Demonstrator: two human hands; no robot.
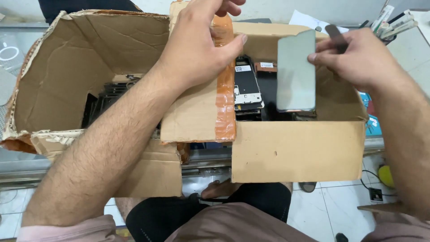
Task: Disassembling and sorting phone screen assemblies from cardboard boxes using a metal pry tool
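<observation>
Both hands work over a cardboard box [295, 150]: the left hand [197, 49] pinches a taped flap [201, 112] with curled fingers, while the right hand [358, 58] pinches a grey phone screen [295, 71] upright above stacked phone parts [247, 87] inside.

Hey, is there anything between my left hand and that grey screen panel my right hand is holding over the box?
Nothing visible. The left hand rests on the taped cardboard flap, and the panel in the right hand stands just past the flap's edge, with only open space above the box between them.
</observation>
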